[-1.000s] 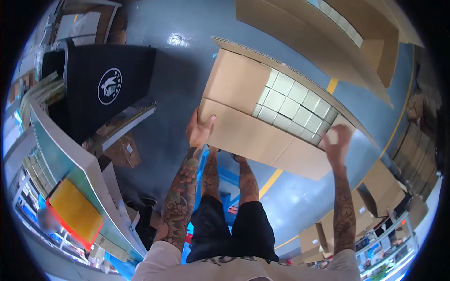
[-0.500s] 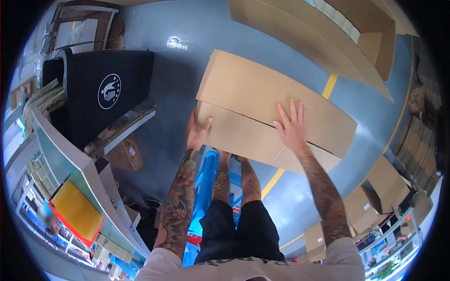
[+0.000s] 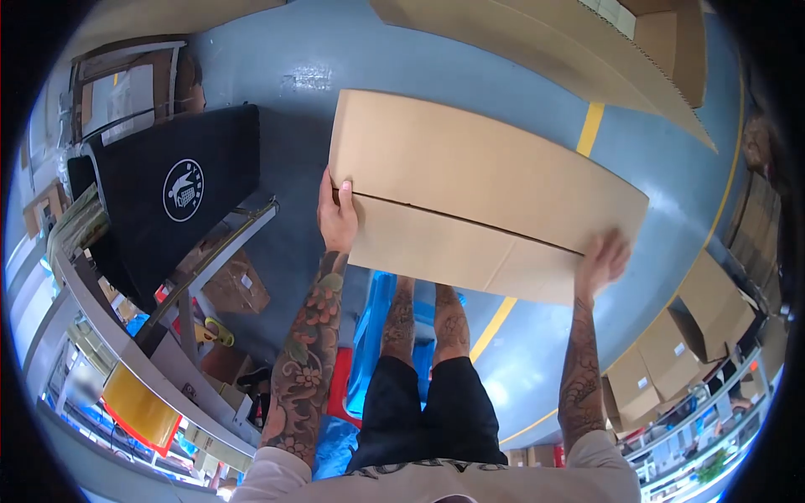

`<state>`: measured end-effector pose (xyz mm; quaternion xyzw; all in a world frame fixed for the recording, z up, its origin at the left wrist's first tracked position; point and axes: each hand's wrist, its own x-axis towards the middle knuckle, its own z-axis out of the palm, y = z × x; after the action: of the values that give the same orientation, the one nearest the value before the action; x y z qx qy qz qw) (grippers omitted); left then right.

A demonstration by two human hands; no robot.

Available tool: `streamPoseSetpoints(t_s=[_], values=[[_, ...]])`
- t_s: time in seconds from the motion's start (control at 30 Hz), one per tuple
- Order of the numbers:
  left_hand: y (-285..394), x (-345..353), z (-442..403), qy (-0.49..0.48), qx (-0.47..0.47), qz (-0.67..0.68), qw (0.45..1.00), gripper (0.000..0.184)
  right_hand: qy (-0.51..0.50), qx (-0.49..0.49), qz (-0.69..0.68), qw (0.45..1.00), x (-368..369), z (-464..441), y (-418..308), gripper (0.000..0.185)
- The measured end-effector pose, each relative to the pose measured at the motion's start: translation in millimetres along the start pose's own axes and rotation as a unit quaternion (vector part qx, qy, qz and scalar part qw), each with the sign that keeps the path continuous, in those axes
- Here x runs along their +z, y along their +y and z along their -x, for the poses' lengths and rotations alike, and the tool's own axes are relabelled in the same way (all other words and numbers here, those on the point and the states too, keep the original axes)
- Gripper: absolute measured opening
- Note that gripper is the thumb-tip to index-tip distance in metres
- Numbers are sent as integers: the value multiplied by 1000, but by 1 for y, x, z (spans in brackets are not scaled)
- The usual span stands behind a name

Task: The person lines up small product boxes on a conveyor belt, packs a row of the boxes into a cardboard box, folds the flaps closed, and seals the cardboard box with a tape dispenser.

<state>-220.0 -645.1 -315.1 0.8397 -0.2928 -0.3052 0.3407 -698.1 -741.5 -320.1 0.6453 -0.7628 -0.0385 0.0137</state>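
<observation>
A long brown cardboard box lies across the view in front of my legs. Its two top flaps are folded down, with a dark narrow seam running between them. My left hand grips the left end of the box; the thumb rests on top near the seam, and the other fingers go round the side. At the right end, my right hand is over the top near the seam. Its fingers are smeared by motion, so I cannot make out whether they press on the cardboard.
A large open carton stands beyond the box at upper right. To the left are a black bin-like container with a white logo and a curved white bench. A blue plastic stool is beside my legs. More cartons stand at right.
My right hand has slid from the middle of the flaps to the right end. My left hand has shifted up towards the seam, and the flaps now lie more level.
</observation>
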Motion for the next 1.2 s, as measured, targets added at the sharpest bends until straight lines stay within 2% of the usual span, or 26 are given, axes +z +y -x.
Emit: streamPoseSetpoints(t_s=[0.1, 0.17, 0.27, 0.3, 0.4, 0.5, 0.6, 0.67, 0.73, 0.77, 0.8, 0.83, 0.87, 0.93, 1.0, 1.1, 1.13, 1.2], values=[[-9, 4, 4, 17, 45, -43, 998, 48, -7, 77, -86, 993, 30, 1, 9, 65], [-12, 2, 1, 11, 64, -65, 996, 48, -16, 73, -73, 995, 37, -1, 13, 66], [-11, 6, 1, 17, 29, -54, 998, 48, -28, 71, -90, 993, 37, -2, 21, 66], [-11, 5, 0, 6, -3, -5, 1000, 49, -30, 72, -105, 991, 38, -2, 22, 66], [-7, -1, -5, -23, -39, 3, 999, 50, -49, 64, -116, 990, 39, -3, 31, 66], [-7, -4, -8, -54, -60, 106, 991, 51, -44, 17, -88, 995, 44, -4, 47, 63], [-17, -5, -12, -60, -19, 121, 991, 52, -167, 35, -221, 960, -8, -28, 30, 55], [-11, -7, -10, -63, -50, 93, 992, 53, -88, 81, -376, 919, -40, -20, -36, 46], [-13, -1, -7, -60, -44, 120, 990, 55, -187, 19, -541, 820, -140, -3, -145, 42], [-16, 4, -5, -64, -32, 81, 994, 55, -217, -39, -548, 806, -214, 15, -212, 38], [-21, 4, -7, -59, -26, 37, 997, 55, -240, -136, -603, 749, -259, 35, -256, 33], [-25, 4, -6, -64, -22, 52, 996, 56, -284, -223, -611, 704, -300, 54, -293, 32], [-33, 8, -6, -71, -17, 66, 995, 56, -255, -372, -618, 644, -337, 67, -329, 39], [-73, 35, -17, -10, 34, -28, 999, 55, -254, -543, -596, 535, -395, 91, -382, 52], [-62, 24, -16, -5, 26, -44, 999, 55, -245, -600, -539, 538, -431, 110, -413, 64], [-42, 8, -9, -16, 0, -32, 999, 55, -193, -656, -477, 552, -465, 137, -432, 68], [-40, 6, -9, -17, -5, -29, 999, 55, -174, -697, -454, 527, -474, 146, -438, 56], [-38, 3, -11, -20, -11, -26, 999, 54, -153, -745, -405, 507, -483, 177, -439, 54]])
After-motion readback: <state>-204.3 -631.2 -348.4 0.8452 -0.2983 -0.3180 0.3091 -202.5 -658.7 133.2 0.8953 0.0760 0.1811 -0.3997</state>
